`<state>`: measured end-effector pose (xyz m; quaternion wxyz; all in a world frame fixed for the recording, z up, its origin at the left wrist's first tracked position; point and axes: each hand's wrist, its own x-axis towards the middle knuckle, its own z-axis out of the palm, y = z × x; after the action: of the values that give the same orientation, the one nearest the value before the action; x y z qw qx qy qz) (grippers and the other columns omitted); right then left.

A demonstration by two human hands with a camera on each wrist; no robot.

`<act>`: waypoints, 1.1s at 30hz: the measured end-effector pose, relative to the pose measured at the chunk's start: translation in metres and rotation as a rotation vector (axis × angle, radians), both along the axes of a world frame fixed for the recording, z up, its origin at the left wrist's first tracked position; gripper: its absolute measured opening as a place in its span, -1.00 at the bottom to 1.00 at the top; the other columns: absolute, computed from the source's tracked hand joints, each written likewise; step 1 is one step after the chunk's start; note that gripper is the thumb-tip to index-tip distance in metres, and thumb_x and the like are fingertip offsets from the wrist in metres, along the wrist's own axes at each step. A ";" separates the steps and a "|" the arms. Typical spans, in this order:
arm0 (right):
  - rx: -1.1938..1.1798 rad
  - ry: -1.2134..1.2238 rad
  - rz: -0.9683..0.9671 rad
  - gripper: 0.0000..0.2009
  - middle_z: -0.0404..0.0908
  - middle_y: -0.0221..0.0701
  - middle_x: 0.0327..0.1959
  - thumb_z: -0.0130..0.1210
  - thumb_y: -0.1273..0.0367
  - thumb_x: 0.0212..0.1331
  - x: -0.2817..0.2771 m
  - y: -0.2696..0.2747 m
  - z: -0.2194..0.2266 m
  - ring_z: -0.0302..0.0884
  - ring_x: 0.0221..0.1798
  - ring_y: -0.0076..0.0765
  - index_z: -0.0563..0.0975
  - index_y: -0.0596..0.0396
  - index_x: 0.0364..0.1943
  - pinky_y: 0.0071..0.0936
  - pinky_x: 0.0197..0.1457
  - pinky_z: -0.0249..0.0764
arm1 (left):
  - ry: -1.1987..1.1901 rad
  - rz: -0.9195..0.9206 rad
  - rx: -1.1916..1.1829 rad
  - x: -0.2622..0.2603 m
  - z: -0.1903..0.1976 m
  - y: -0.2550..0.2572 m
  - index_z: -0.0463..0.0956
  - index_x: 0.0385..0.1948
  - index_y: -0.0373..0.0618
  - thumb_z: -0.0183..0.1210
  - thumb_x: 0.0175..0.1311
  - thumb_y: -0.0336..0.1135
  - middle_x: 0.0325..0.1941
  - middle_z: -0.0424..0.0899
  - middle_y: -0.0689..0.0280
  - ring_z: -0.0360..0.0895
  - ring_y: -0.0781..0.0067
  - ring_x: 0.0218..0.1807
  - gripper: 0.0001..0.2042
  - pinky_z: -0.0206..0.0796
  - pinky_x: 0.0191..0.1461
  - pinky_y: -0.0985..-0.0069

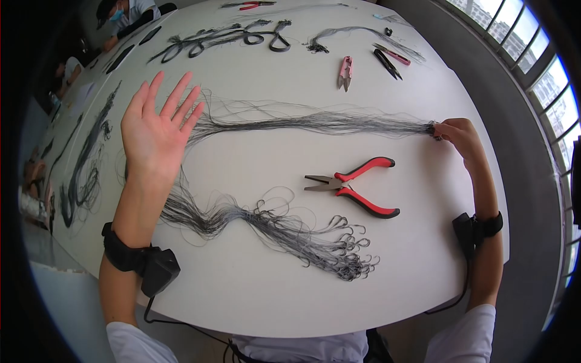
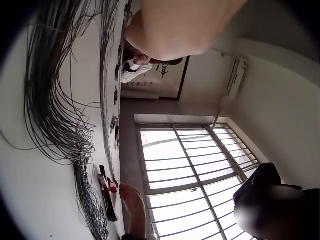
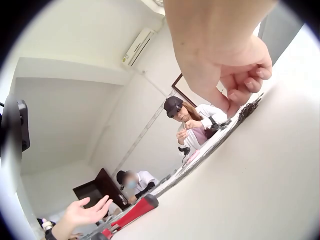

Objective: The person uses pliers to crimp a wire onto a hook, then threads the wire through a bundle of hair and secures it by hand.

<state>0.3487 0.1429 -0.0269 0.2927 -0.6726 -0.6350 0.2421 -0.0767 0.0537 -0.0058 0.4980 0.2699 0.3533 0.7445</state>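
Observation:
My right hand (image 1: pixel 461 136) pinches the knotted right end of a long bundle of thin dark lines (image 1: pixel 315 123) stretched across the white table. In the right wrist view, the fingers of that hand (image 3: pixel 245 80) curl down at the dark end (image 3: pixel 248 109). Palm up and fingers spread, my left hand (image 1: pixel 158 124) is raised over the left part of the bundle, holding nothing. Nearer my body lies another part of the lines (image 1: pixel 209 221), ending in a cluster of small hooks (image 1: pixel 348 260). Red-handled pliers (image 1: pixel 351 186) rest between the two, their handles spread.
Pink snips (image 1: pixel 345 73) and black snips (image 1: pixel 387 64) lie at the back right. Looped dark bundles (image 1: pixel 224 41) and red pliers (image 1: pixel 253 5) are along the back. More strands (image 1: pixel 85 163) lie at the left. Other people sit around the table.

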 end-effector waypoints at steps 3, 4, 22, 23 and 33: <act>-0.033 -0.123 -0.085 -0.76 0.49 -0.40 -0.62 0.08 0.30 -0.01 0.008 0.004 0.002 0.38 -0.47 -0.58 0.52 0.20 -0.65 -0.64 -0.38 0.24 | 0.159 -0.001 -0.109 0.005 -0.003 -0.002 0.23 0.07 -0.25 -0.09 0.28 -0.24 0.03 0.41 0.05 0.38 0.26 0.08 -0.62 0.26 0.12 0.43; -0.043 -0.182 -0.124 -0.77 0.49 -0.40 -0.61 0.07 0.31 0.00 0.007 0.006 0.002 0.38 -0.47 -0.59 0.50 0.20 -0.63 -0.65 -0.39 0.25 | 0.267 0.022 -0.175 0.009 -0.004 -0.003 0.32 0.00 -0.24 -0.06 0.28 -0.23 -0.07 0.48 0.12 0.45 0.34 -0.03 -0.66 0.30 0.05 0.47; 0.515 -0.194 1.066 -0.84 0.44 -0.54 -0.43 0.23 0.52 -0.28 -0.141 -0.097 0.006 0.34 -0.30 -0.40 0.49 0.00 -0.56 -0.44 -0.31 0.26 | 0.813 -0.891 -0.064 0.058 -0.008 -0.025 0.49 -0.34 -0.28 0.01 0.24 -0.46 -0.47 0.52 0.36 0.47 0.67 -0.43 -0.90 0.32 -0.33 0.73; 0.515 -0.189 1.075 -0.84 0.43 -0.55 -0.42 0.22 0.51 -0.28 -0.141 -0.096 0.005 0.33 -0.29 -0.40 0.48 -0.01 -0.57 -0.43 -0.31 0.24 | 0.840 -0.890 -0.040 0.058 -0.009 -0.026 0.49 -0.33 -0.27 0.02 0.24 -0.45 -0.46 0.53 0.36 0.47 0.66 -0.41 -0.89 0.33 -0.30 0.70; 0.557 -0.098 0.992 -0.80 0.52 -0.43 -0.44 0.15 0.59 -0.12 -0.142 -0.108 0.020 0.45 -0.45 -0.32 0.44 0.11 -0.36 -0.42 -0.37 0.34 | 1.019 -0.772 0.265 0.068 -0.011 -0.034 0.52 -0.24 -0.22 0.09 0.16 -0.41 -0.36 0.59 0.31 0.48 0.53 -0.30 -0.83 0.26 -0.01 0.55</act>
<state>0.2067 0.0349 -0.0064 0.2806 -0.2019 -0.9275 0.1426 -0.0087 0.0200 -0.0163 0.4623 0.7557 0.3282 0.3279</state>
